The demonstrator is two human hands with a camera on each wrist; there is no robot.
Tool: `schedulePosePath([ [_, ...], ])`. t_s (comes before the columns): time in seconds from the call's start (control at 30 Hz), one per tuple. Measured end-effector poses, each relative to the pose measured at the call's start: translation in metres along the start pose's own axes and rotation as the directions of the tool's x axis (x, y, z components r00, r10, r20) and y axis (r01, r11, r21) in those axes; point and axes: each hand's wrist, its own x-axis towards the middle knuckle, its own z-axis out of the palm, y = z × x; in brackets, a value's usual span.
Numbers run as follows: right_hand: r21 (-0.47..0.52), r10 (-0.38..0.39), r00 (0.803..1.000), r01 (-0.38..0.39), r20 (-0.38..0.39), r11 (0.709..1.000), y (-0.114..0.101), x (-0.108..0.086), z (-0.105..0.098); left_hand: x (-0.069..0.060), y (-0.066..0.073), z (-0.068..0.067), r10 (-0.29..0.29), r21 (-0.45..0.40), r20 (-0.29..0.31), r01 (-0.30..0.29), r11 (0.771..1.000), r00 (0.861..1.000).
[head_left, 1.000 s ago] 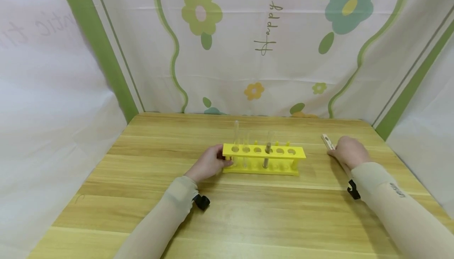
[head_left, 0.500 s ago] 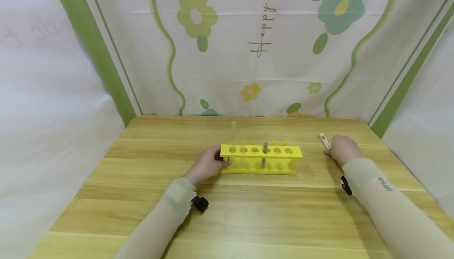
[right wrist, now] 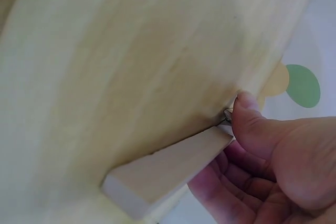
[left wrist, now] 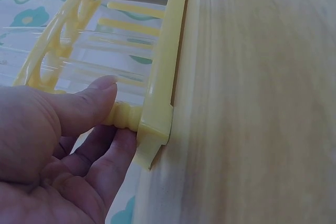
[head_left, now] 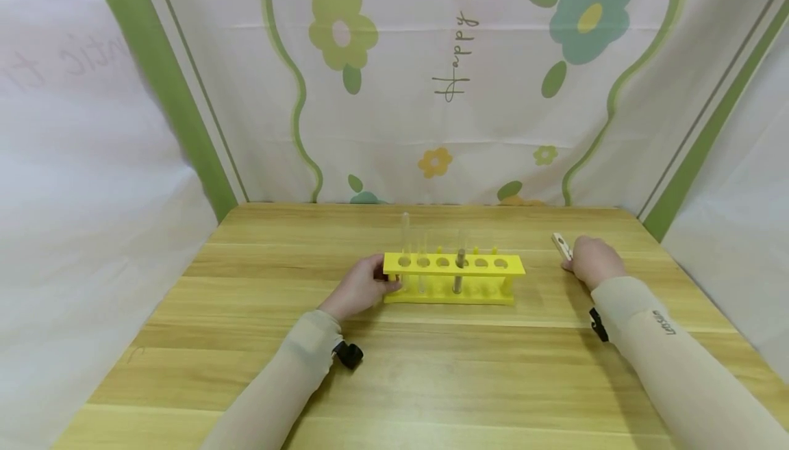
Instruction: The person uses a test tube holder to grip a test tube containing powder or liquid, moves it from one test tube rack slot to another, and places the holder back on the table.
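Note:
A yellow test tube rack (head_left: 453, 272) stands upright on the table. My left hand (head_left: 357, 288) grips its left end; in the left wrist view the thumb and fingers pinch the ridged end post (left wrist: 125, 115). Two clear test tubes stand at the rack's left, the taller one (head_left: 405, 231) leftmost. Further right is a test tube (head_left: 458, 280) with dark grey contents. Off to the right, my right hand (head_left: 596, 262) holds a wooden test tube clamp (head_left: 561, 246) on the table. Its wooden arm (right wrist: 168, 169) and a metal bit by the thumb show in the right wrist view.
The wooden table (head_left: 431, 375) spans the front. Behind it hangs a white cloth (head_left: 394, 107) printed with flowers, and white sheets (head_left: 92, 196) close in both sides. Several pegs stick up at the rack's back.
The head view has shifted slightly. My right hand has drawn a little to the left with the clamp. My left hand stays on the rack.

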Motion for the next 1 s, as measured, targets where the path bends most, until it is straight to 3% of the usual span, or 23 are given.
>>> schedulePosePath([
  [0.27, -0.020, -0.004, 1.000, 0.004, 0.003, 1.000, -0.002, -0.002, 0.000, 0.000, 0.000, 0.002, 0.004, 0.004, -0.006, -0.004, 1.000, 1.000],
  [0.5, -0.007, -0.056, 0.998, 0.056, -0.022, 0.998, -0.004, -0.005, 0.001, 0.000, -0.005, -0.001, 0.011, 0.000, -0.010, -0.011, 1.000, 1.000],
  [0.73, -0.041, -0.105, 0.994, 0.103, -0.036, 0.994, -0.014, -0.019, -0.012, -0.003, -0.007, -0.006, 0.009, -0.030, 0.019, -0.008, 1.000, 1.000],
  [0.87, -0.029, -0.164, 0.984, 0.162, -0.066, 0.986, -0.025, -0.031, -0.021, -0.008, -0.005, -0.014, -0.006, -0.056, 0.028, 0.007, 0.998, 1.000],
  [1.0, 0.001, -0.252, 0.960, 0.254, -0.119, 0.967, -0.035, -0.047, -0.024, -0.017, -0.005, -0.026, -0.009, 0.004, 0.005, 0.009, 1.000, 1.000],
])
